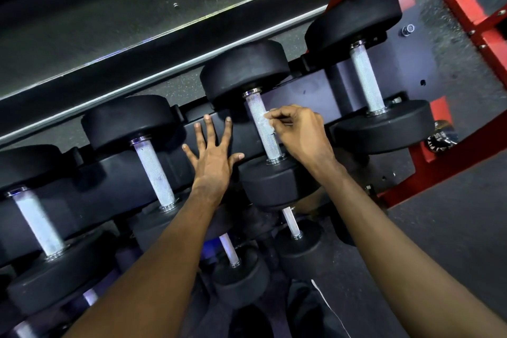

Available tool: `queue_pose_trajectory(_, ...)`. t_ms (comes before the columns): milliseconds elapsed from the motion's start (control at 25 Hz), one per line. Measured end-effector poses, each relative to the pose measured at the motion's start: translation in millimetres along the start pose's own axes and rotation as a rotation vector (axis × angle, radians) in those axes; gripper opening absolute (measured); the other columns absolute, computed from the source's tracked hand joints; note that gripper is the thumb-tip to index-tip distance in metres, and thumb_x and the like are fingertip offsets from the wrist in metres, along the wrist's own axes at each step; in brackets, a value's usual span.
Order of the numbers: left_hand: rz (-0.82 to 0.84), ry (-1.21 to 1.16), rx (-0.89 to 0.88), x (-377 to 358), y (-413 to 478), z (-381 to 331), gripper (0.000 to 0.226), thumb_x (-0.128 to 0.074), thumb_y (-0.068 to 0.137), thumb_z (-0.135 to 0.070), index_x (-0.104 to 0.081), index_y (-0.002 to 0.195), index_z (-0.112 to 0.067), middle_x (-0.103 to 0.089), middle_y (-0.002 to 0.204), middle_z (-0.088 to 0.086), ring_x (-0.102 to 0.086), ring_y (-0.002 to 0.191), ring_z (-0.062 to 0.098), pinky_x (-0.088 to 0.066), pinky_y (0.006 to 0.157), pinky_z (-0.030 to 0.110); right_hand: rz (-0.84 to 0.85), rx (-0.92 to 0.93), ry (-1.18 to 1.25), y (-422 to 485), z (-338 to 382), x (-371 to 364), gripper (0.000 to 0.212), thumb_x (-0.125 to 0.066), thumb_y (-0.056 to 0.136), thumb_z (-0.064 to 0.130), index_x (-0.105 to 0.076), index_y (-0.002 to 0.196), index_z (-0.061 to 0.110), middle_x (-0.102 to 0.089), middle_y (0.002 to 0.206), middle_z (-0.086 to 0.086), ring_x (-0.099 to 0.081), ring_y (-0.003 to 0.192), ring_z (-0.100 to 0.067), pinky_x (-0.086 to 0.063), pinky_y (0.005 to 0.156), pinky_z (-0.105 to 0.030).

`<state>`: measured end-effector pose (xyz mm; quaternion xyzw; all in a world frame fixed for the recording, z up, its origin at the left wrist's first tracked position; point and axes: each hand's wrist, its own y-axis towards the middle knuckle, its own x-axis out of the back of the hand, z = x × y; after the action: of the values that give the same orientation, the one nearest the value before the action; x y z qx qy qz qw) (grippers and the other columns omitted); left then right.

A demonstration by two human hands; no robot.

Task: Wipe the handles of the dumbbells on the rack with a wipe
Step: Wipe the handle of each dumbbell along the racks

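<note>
1. The left hand (212,155) lies flat, fingers spread, on the dark rack rail (137,173).
2. The knurled silver dumbbell handle (263,126) looks rigid, grippy and heavy.
3. The right hand (300,132) pinches a small, soft white wipe (264,121) against it; wrapping mid-handle would suit.

White wipe (265,121), pinched in right hand (299,132). Under that grip, silver handle (262,126) with fine crosshatch knurling, capped by shiny chrome collars. Black matte dumbbell heads (244,68) beyond and short of the grip. Dark, faintly purple-tinted rack (310,90) behind. Left of the grip, same silver knurled handle (155,173); right of it, another (366,82). Red frame (466,5) far right. Grey speckled floor (452,228).
</note>
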<state>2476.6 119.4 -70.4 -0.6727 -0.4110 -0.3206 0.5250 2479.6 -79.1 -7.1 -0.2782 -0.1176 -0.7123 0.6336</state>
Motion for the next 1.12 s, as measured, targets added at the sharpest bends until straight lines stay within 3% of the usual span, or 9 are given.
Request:
queue_pose_trajectory(160,-0.008,0.022,0.005,0,0,-2,0.085,-0.048,0.096,-0.056,0.007,0.159,-0.043,0.029,0.165,0.004,0.026,0.151,0.032,0.004,0.115,0.072,-0.058,-0.019,0.067,24,13,-6,0.012,-0.066,0.087,0.015,-0.076,0.090,0.022,-0.074,0.085,0.014,-0.067,0.079,0.006,-0.051,0.080,-0.010)
queue_pose_trajectory(360,0.004,0.034,0.011,-1,1,-1,0.085,-0.047,0.096,-0.057,0.010,0.158,-0.043,0.032,0.164,0.004,0.028,0.150,0.033,0.005,0.114,0.072,-0.033,-0.123,0.099,41,9,-10,0.007,-0.067,0.085,0.018,-0.073,0.085,0.022,-0.072,0.070,0.008,-0.062,0.061,0.004,-0.051,0.070,-0.018)
queue_pose_trajectory(480,0.000,0.051,0.008,-3,1,0,0.086,-0.046,0.096,-0.058,0.012,0.158,-0.043,0.033,0.163,0.003,0.029,0.150,0.033,0.004,0.114,0.073,0.058,-0.145,0.198,44,-1,-5,0.010,-0.071,0.084,0.018,-0.071,0.079,0.026,-0.073,0.075,0.010,-0.065,0.067,0.002,-0.055,0.079,-0.024)
queue_pose_trajectory(600,0.007,0.055,0.016,-3,2,-1,0.086,-0.046,0.096,-0.058,0.013,0.157,-0.043,0.034,0.163,0.003,0.029,0.150,0.033,0.005,0.114,0.072,0.084,-0.169,0.264,44,1,-8,0.009,-0.064,0.091,0.010,-0.066,0.090,0.019,-0.067,0.078,0.007,-0.061,0.069,-0.004,-0.049,0.069,-0.017)
queue_pose_trajectory(760,0.005,0.068,0.022,-2,1,-1,0.087,-0.047,0.095,-0.057,0.011,0.158,-0.043,0.033,0.163,0.004,0.028,0.151,0.033,0.003,0.116,0.072,0.240,-0.236,0.340,43,-5,-12,0.022,-0.047,0.096,0.004,-0.059,0.090,0.022,-0.067,0.080,0.000,-0.064,0.079,-0.017,-0.054,0.081,-0.041)
queue_pose_trajectory(840,0.012,0.082,0.033,-2,1,-2,0.087,-0.048,0.095,-0.057,0.011,0.158,-0.043,0.032,0.164,0.004,0.027,0.151,0.033,0.002,0.116,0.072,0.301,-0.264,0.460,45,-2,-12,0.028,-0.040,0.098,0.000,-0.059,0.091,0.019,-0.068,0.082,-0.003,-0.071,0.087,-0.028,-0.053,0.084,-0.043)
queue_pose_trajectory(960,0.006,0.073,0.031,-1,0,-2,0.087,-0.049,0.095,-0.056,0.010,0.158,-0.043,0.031,0.164,0.004,0.027,0.151,0.033,0.002,0.116,0.072,0.403,-0.307,0.575,45,4,-7,0.025,-0.038,0.102,-0.001,-0.061,0.099,0.010,-0.070,0.088,-0.012,-0.073,0.072,-0.017,-0.056,0.066,-0.024)
queue_pose_trajectory(1120,-0.006,0.063,0.019,-2,1,-1,0.087,-0.049,0.095,-0.056,0.008,0.159,-0.043,0.030,0.164,0.004,0.026,0.151,0.034,0.003,0.115,0.073,0.519,-0.300,0.448,39,-7,-4,0.026,-0.036,0.099,-0.006,-0.061,0.108,-0.003,-0.071,0.087,-0.016,-0.070,0.061,-0.008,-0.050,0.053,-0.015)
